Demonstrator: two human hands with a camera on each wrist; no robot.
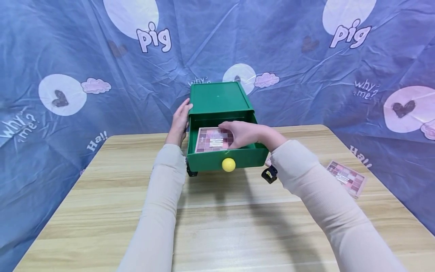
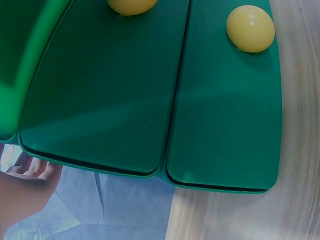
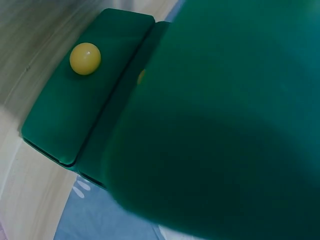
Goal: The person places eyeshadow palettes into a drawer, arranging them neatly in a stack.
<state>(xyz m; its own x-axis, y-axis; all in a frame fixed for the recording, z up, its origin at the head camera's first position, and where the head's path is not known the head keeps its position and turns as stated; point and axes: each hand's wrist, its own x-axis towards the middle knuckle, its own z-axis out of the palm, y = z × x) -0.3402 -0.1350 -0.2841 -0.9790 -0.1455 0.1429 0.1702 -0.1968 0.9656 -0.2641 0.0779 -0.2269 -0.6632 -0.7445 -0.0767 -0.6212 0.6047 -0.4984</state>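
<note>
- Position: the pink palette (image 1: 211,140) is inside the pulled-out top drawer (image 1: 207,161) of a green cabinet (image 1: 219,97), towards its left side. Whether it rests on the drawer floor cannot be determined.
- Right hand (image 1: 245,133): reaches over the palette's right part and pinches it, thumb on the near side, fingers towards the far edge. Judged reason: an overhead grip suits a flat object enclosed by drawer walls.
- Left hand (image 1: 180,120): fingers relaxed along the cabinet's left side, not curled round anything. Judged reason: to steady the unit while the drawer overhangs.
- Drawer extension: presumably to expose the contents; the left wrist view shows the middle drawer (image 2: 100,95) and bottom drawer (image 2: 225,120) closed.
- Orientation: the palette lies face up, its printed grid showing. The long axis appears to run left to right, roughly parallel to the drawer front; the covered right end limits certainty. The yellow knob (image 1: 229,164) faces the wearer.
- Second palette (image 1: 346,177): flat on the tabletop (image 1: 102,211), well to the right, long axis slanting from far left to near right.
</note>
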